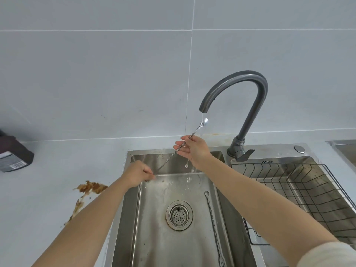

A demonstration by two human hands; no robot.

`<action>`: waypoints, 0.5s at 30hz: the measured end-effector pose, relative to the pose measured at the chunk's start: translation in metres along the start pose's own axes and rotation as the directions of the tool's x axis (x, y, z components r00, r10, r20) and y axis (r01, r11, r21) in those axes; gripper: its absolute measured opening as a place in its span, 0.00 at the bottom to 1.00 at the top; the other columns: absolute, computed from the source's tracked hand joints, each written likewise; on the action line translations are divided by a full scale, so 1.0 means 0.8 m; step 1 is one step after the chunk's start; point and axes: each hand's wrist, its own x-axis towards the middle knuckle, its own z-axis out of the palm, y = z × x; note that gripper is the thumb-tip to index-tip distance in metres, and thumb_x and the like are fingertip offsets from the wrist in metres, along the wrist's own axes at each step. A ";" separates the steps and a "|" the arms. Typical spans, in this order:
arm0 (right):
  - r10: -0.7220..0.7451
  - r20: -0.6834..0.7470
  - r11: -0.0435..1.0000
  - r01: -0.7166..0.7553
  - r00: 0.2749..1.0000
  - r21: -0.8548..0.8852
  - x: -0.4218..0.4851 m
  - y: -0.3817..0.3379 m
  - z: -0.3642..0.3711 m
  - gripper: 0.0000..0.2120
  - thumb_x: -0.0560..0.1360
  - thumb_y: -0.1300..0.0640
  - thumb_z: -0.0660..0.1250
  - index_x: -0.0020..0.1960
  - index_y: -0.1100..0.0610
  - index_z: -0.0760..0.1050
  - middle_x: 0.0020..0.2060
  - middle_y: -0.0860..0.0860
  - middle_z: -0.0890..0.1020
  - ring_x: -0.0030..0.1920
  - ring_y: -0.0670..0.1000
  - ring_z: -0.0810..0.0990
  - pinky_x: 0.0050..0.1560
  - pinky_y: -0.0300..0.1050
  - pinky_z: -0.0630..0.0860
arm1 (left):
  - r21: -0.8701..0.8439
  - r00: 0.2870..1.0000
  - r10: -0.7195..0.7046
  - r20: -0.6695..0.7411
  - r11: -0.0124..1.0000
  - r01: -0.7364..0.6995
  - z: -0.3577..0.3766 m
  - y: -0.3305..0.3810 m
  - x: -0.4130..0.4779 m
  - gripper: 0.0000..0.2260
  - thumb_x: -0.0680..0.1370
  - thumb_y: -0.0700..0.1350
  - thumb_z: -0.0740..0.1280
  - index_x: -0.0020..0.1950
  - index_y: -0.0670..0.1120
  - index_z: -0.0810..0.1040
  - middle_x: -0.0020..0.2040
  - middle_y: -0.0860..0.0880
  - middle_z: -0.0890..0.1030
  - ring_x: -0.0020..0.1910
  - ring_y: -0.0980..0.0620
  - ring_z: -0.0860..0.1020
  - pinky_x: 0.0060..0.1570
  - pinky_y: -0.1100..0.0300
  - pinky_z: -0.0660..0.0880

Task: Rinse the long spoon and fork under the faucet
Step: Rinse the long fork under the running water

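Observation:
A long twisted-handle spoon (198, 127) slants up over the steel sink (133, 218), its bowl in the thin stream just below the spout of the grey faucet (248, 116). My right hand (192, 149) pinches the spoon's handle near its upper part. My left hand (139, 173) grips the handle's lower end at the sink's left rim. Water drips from my right hand into the basin. A second long utensil, the fork (214, 232), lies flat in the sink right of the drain (179, 215), tines toward me.
A wire dish rack (308, 191) fills the right basin. Brown food scraps (90, 188) are smeared on the grey counter left of the sink. A dark box with a barcode (13, 155) stands at the far left against the tiled wall.

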 end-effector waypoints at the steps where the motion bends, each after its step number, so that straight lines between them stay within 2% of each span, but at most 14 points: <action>1: 0.003 0.003 1.000 -0.003 1.000 -0.017 -0.001 0.001 -0.001 0.12 0.81 0.65 0.52 0.42 0.60 0.69 0.37 0.56 0.76 0.36 0.54 0.78 0.53 0.52 0.76 | -0.002 1.000 -0.002 0.007 1.000 0.002 0.005 -0.002 -0.001 0.06 0.72 0.39 0.72 0.34 0.42 0.83 0.22 0.58 0.76 0.25 0.64 0.74 0.31 0.73 0.67; 3: 0.006 0.002 0.998 -0.006 1.000 -0.064 -0.003 0.003 -0.002 0.12 0.80 0.65 0.52 0.42 0.59 0.69 0.37 0.55 0.76 0.36 0.54 0.78 0.48 0.49 0.77 | -0.013 1.000 0.008 0.022 1.000 -0.008 0.015 -0.006 -0.002 0.09 0.71 0.39 0.72 0.31 0.46 0.81 0.26 0.55 0.76 0.28 0.62 0.75 0.33 0.70 0.68; 6: 0.001 0.012 0.992 0.001 1.000 -0.124 -0.006 0.005 -0.004 0.11 0.81 0.64 0.53 0.42 0.58 0.70 0.37 0.55 0.77 0.36 0.53 0.79 0.42 0.44 0.77 | -0.013 0.999 0.015 0.041 1.000 -0.014 0.029 -0.006 -0.003 0.15 0.71 0.39 0.72 0.26 0.52 0.76 0.25 0.56 0.76 0.21 0.68 0.74 0.33 0.70 0.69; 9: -0.001 0.009 0.987 0.003 1.000 -0.162 -0.009 0.005 -0.008 0.10 0.81 0.64 0.53 0.45 0.59 0.70 0.37 0.55 0.77 0.35 0.52 0.79 0.37 0.41 0.78 | 0.002 0.998 0.028 0.048 1.000 -0.028 0.041 -0.003 -0.006 0.16 0.72 0.39 0.72 0.26 0.52 0.75 0.21 0.58 0.75 0.20 0.69 0.73 0.28 0.77 0.68; 11: -0.002 0.004 0.984 0.002 1.000 -0.176 -0.010 0.004 -0.011 0.09 0.81 0.64 0.53 0.46 0.60 0.70 0.36 0.54 0.77 0.34 0.52 0.78 0.32 0.38 0.78 | -0.002 0.997 0.053 0.058 0.999 -0.053 0.048 0.001 -0.007 0.15 0.72 0.38 0.71 0.28 0.51 0.75 0.24 0.57 0.76 0.21 0.69 0.74 0.27 0.79 0.68; 13: -0.003 -0.001 0.979 0.002 1.000 -0.202 -0.010 0.002 -0.016 0.08 0.81 0.63 0.53 0.47 0.60 0.69 0.36 0.54 0.77 0.34 0.51 0.78 0.30 0.36 0.78 | -0.001 0.995 0.072 0.071 0.997 -0.072 0.055 0.010 -0.009 0.09 0.73 0.38 0.70 0.33 0.47 0.79 0.28 0.54 0.75 0.24 0.64 0.74 0.28 0.76 0.67; 15: -0.003 -0.006 0.973 0.002 1.000 -0.230 -0.010 -0.001 -0.021 0.06 0.81 0.63 0.53 0.49 0.60 0.69 0.36 0.54 0.77 0.33 0.51 0.78 0.30 0.36 0.77 | 0.000 0.993 0.093 0.079 0.996 -0.093 0.061 0.023 -0.010 0.08 0.74 0.40 0.69 0.35 0.45 0.80 0.27 0.53 0.71 0.26 0.60 0.69 0.30 0.68 0.64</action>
